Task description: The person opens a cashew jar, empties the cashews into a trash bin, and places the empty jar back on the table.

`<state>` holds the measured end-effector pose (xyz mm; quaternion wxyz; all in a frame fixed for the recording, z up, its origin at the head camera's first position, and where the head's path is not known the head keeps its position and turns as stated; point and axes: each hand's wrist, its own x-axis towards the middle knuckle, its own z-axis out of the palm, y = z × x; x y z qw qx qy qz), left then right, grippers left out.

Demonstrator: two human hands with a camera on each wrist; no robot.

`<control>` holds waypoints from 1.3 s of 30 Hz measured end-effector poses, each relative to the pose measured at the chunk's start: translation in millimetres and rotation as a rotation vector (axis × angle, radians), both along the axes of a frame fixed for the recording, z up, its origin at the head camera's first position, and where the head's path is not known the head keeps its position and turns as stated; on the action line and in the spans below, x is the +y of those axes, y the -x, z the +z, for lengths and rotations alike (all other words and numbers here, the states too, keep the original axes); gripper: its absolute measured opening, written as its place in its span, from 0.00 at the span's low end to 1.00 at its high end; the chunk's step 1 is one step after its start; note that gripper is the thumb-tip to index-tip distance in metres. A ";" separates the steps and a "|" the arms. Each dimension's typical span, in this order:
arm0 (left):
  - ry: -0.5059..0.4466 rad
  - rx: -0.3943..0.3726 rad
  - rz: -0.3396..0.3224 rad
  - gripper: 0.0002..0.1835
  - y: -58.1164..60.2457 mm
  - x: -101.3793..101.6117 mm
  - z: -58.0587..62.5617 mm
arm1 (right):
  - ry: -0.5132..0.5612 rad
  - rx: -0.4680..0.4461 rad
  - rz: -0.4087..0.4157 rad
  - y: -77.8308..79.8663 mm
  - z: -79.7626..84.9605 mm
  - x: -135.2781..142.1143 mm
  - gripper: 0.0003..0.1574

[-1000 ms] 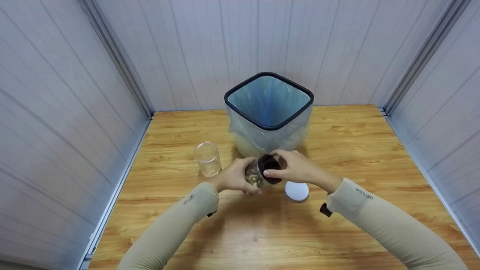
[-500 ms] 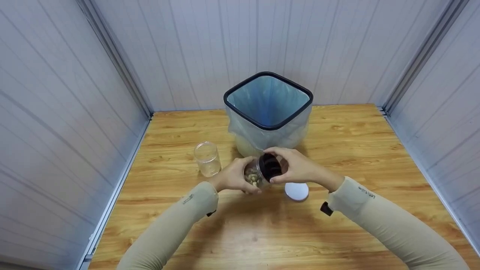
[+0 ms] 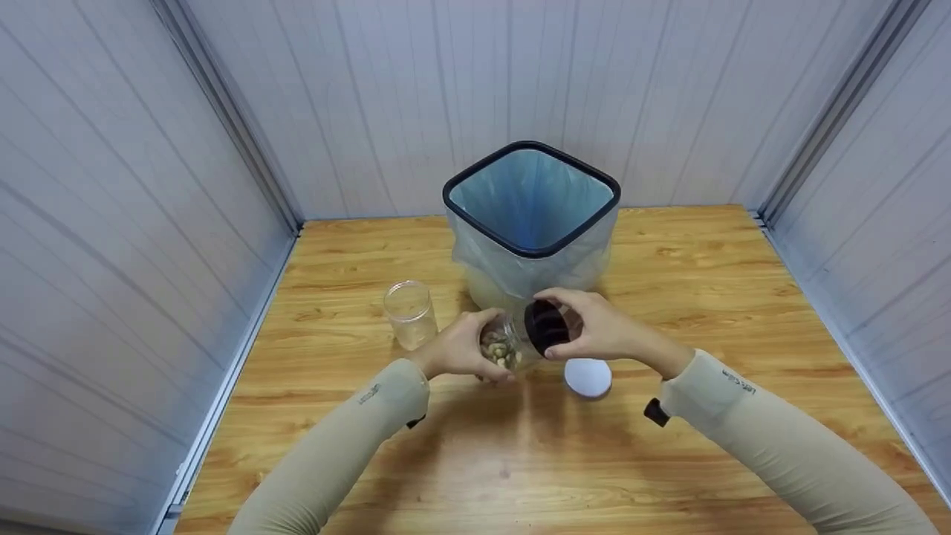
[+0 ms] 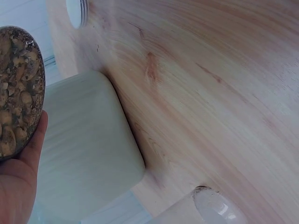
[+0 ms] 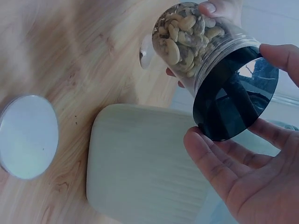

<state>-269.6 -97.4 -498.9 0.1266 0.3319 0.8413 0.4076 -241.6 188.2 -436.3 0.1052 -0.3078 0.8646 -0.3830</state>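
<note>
Near the centre of the head view, the left hand (image 3: 461, 346) grips a tilted clear jar (image 3: 510, 343) of pale pieces (image 3: 498, 354); the right hand (image 3: 603, 331) pinches the black lid (image 3: 547, 328) at its mouth. A white disc (image 3: 588, 378) lies just below.

Even, cool light fills the head view, with pale glare and soft shadows on the counter (image 3: 691, 297); both wrist views look hazy and slightly soft, bright reflections marking the black lid (image 5: 233, 100) in the right
</note>
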 end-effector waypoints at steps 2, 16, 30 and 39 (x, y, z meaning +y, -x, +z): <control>-0.001 -0.004 0.001 0.53 -0.1 -0.8 0.2 | 0.007 -0.003 -0.001 0.6 -0.7 2.1 0.51; -0.027 -0.061 0.013 0.55 -1.6 -4.5 0.3 | -0.050 -0.004 -0.054 4.2 -5.7 18.9 0.54; -0.030 -0.057 0.021 0.54 -1.5 -6.8 -1.0 | -0.109 0.050 -0.121 6.7 -13.5 32.0 0.55; -0.042 -0.077 0.034 0.56 -3.3 -8.3 0.4 | -0.134 0.005 -0.167 11.0 -18.5 41.8 0.55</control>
